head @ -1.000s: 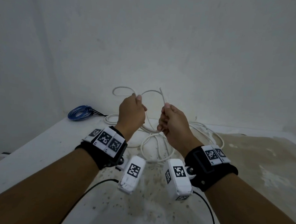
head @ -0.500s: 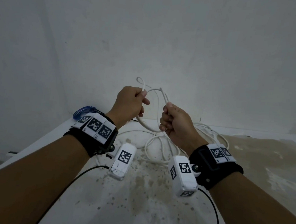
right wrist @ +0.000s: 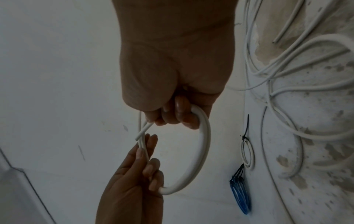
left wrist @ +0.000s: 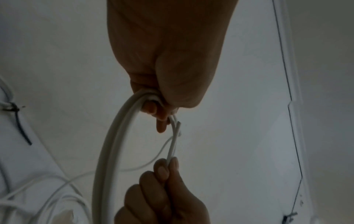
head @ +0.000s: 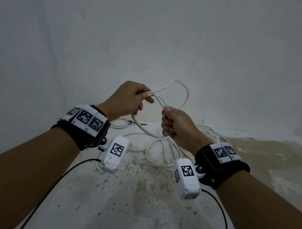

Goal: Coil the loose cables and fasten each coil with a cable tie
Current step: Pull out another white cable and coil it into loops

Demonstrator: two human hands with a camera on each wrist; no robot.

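I hold a white cable (head: 146, 131) up over the table, bent into a small ring between my hands. My left hand (head: 148, 96) pinches two strands of it, with the cut end beside the fingertips (left wrist: 162, 119). Just right and lower, my right hand (head: 165, 110) grips the cable in a fist. In the right wrist view the ring (right wrist: 205, 151) runs from my right fingers down to my left hand (right wrist: 145, 160). The rest of the cable lies in loose loops (head: 162, 151) on the table.
A small white coil (right wrist: 248, 153) fastened with a black tie lies by the wall, and a blue tied coil (right wrist: 240, 195) lies beside it. The table (head: 140, 203) is white and stained; the wall stands close behind it.
My hands have bent the cable into a closed ring, and the free end that stuck up from my right hand now lies at my left fingertips. The left wrist now hides the blue coil.
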